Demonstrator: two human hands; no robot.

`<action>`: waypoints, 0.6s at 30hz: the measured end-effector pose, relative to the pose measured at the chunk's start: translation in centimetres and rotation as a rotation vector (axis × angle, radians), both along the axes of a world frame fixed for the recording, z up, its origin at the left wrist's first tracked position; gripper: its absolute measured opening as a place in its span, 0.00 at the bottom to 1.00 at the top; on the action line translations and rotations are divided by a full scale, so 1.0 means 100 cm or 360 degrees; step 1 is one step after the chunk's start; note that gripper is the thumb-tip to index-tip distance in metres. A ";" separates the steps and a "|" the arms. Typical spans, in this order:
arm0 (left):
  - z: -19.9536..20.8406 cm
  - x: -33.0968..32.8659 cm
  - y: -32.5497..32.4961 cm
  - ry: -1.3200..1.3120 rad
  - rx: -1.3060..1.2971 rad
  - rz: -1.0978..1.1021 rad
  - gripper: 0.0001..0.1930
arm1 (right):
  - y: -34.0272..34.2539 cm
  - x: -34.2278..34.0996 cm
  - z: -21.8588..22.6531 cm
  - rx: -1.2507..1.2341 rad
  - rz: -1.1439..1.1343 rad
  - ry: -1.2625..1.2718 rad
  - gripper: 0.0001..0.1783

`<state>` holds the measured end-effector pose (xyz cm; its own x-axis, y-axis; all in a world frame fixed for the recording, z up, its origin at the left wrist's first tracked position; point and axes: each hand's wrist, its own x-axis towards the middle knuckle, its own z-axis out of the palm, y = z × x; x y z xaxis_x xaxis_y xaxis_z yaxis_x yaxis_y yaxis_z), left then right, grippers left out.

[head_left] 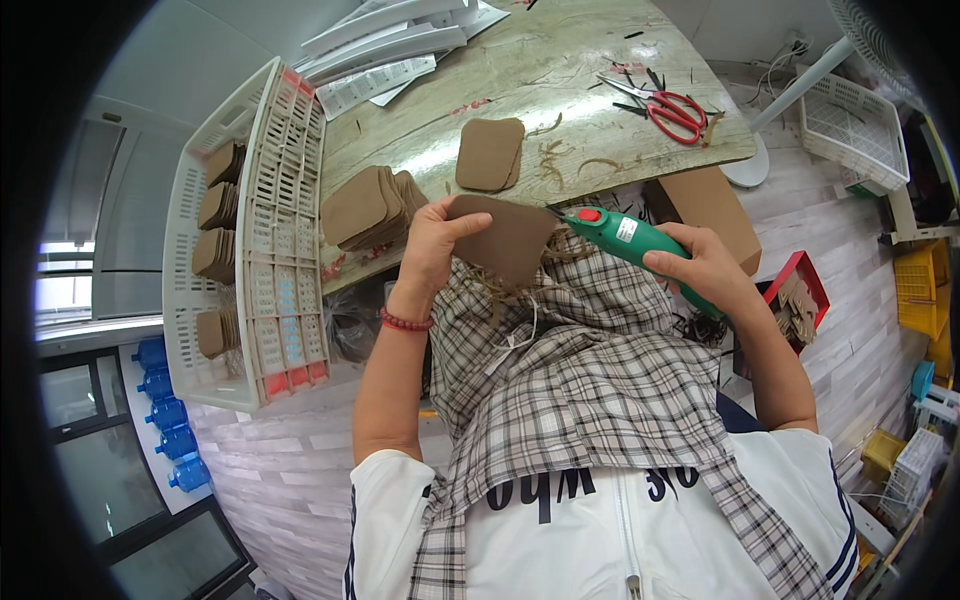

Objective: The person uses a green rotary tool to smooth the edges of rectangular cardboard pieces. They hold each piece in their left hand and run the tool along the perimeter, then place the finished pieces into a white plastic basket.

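My left hand (437, 245) pinches a brown rounded-corner pad (505, 238) between thumb and fingers, holding it over my lap. In my right hand (705, 262) is a green handheld electric cutter (635, 240) with a red button on top. Its dark tip meets or nearly meets the pad's upper right corner; I cannot tell if they touch. Thin brown trimmings (490, 283) lie on my checked apron below the pad. Just beyond, a small stack of similar pads (490, 153) rests at the table's edge, and a larger leaning stack (365, 207) is to its left.
A white plastic crate (290, 225) with bundles of brown pads (214, 255) stands at the left. Red-handled scissors (672, 112) lie on the table (580, 60) among scraps. Papers (385, 45) are piled at the back left. A red-edged box (800, 300) holding brown pieces is at the right.
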<state>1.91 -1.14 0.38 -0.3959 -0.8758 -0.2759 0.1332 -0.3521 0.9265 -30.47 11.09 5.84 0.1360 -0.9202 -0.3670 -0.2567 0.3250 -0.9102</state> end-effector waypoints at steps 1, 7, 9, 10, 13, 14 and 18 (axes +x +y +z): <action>-0.001 -0.001 0.001 0.0073 -0.0003 0.0109 0.12 | 0.003 -0.001 -0.006 -0.0056 -0.0044 -0.0036 0.20; -0.029 -0.016 0.016 0.0726 0.0318 0.0712 0.20 | 0.004 0.006 -0.023 -0.0067 -0.0174 -0.0044 0.19; -0.034 -0.028 0.025 0.0898 0.0407 0.0757 0.21 | 0.005 0.017 -0.027 -0.0132 -0.0238 -0.0060 0.17; -0.036 -0.033 0.028 0.0941 0.0382 0.0737 0.22 | 0.005 0.020 -0.024 -0.0120 -0.0250 -0.0090 0.17; -0.033 -0.051 0.035 0.1027 0.0444 0.0841 0.24 | 0.005 0.028 -0.018 -0.0185 -0.0277 -0.0055 0.18; -0.034 -0.055 0.035 0.1053 0.0436 0.0853 0.25 | 0.005 0.031 -0.016 -0.0199 -0.0291 -0.0084 0.20; -0.035 -0.065 0.034 0.1190 0.0433 0.0886 0.25 | 0.004 0.039 -0.014 -0.0243 -0.0292 -0.0057 0.20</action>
<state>-4.61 2.25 -3.07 -0.0994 -0.9342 -0.3425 0.8668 -0.2503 0.4312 -26.59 11.52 4.43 -0.0279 -0.9752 -0.2197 -0.1727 0.2212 -0.9598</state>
